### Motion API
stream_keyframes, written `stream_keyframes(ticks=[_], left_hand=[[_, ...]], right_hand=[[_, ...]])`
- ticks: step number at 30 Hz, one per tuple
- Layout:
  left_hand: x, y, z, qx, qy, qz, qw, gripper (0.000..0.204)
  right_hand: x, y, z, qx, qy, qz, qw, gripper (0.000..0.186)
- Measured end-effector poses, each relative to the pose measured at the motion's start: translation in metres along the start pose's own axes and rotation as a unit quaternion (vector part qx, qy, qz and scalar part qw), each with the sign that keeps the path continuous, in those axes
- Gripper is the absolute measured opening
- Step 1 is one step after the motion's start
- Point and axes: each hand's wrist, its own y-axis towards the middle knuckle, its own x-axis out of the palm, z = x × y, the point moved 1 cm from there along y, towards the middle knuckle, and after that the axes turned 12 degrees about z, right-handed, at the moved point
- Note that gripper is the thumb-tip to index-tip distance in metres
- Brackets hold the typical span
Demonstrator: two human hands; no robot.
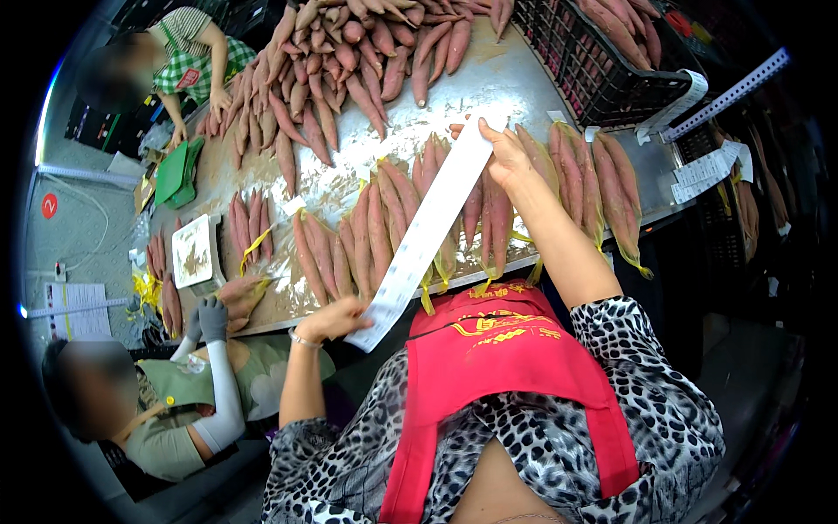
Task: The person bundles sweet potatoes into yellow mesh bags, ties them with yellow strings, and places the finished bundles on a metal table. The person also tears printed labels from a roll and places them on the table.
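Observation:
A long white strip of labels stretches slantwise across the front of my red apron. My left hand is closed on its lower end, and a curled tail of the strip pokes out below the fingers. At the upper end, my right hand pinches the strip by its edge, over the table. Beneath the strip lies a row of sweet potatoes in yellow net bags, partly hidden by it. More netted sweet potatoes lie to the right of my right forearm.
Loose sweet potatoes are heaped on the metal table's far side. A black crate stands back right. At left are a white scale and a green basket. One co-worker is near left, another far left.

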Motion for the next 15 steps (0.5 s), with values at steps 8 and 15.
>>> stream_keyframes(ticks=[8,15], left_hand=[[-0.046,0.087,0.099,0.203,-0.016,0.308,0.929,0.053],[-0.014,0.246,0.241,0.223,-0.293,0.237,0.899,0.024]], right_hand=[[-0.040,-0.053,0.013,-0.151,-0.078,0.017,0.985,0.022],[-0.080,-0.100,0.012,-0.169,-0.211,0.084,0.959,0.025]])
